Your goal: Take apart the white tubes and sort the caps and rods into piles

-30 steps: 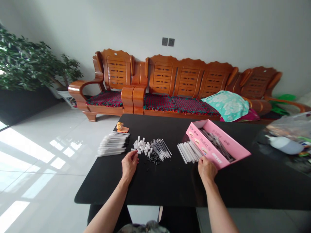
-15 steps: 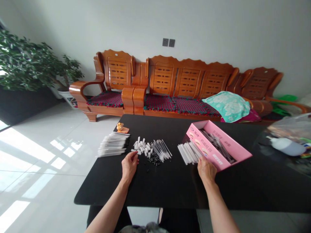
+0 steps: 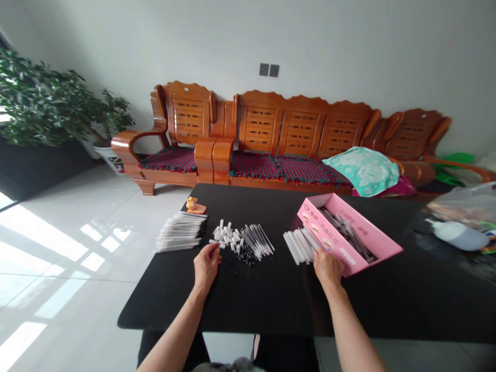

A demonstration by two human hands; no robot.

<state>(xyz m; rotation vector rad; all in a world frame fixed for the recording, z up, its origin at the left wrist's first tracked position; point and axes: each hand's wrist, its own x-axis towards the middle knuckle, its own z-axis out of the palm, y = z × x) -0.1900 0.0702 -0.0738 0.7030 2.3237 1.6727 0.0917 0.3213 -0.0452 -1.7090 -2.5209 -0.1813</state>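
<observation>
My left hand [image 3: 207, 262] rests on the black table, thumb and fingers pinched together beside a heap of short white caps [image 3: 228, 235]; whatever is between the fingertips is too small to make out. Just right of that heap lie small black plugs [image 3: 246, 256] and a fan of thin grey refills [image 3: 259, 240]. My right hand [image 3: 328, 267] is closed at the near right end of a row of white tubes [image 3: 297, 245], its fingertips on a tube there. Against that row stands a pink box [image 3: 372, 235] holding dark grey sticks [image 3: 344, 230].
At the table's left edge lies a pile of white pens with dark ends [image 3: 180, 231], below a small orange figurine [image 3: 195, 205]. A clear plastic bag [image 3: 468, 206] and a white bulb-shaped item [image 3: 459, 233] sit on the right. Beyond the table [image 3: 271, 305] is a wooden sofa [image 3: 302, 124].
My right hand has shifted slightly left along the near ends of the white tubes. My left hand stays almost in place, still pinched by the white caps.
</observation>
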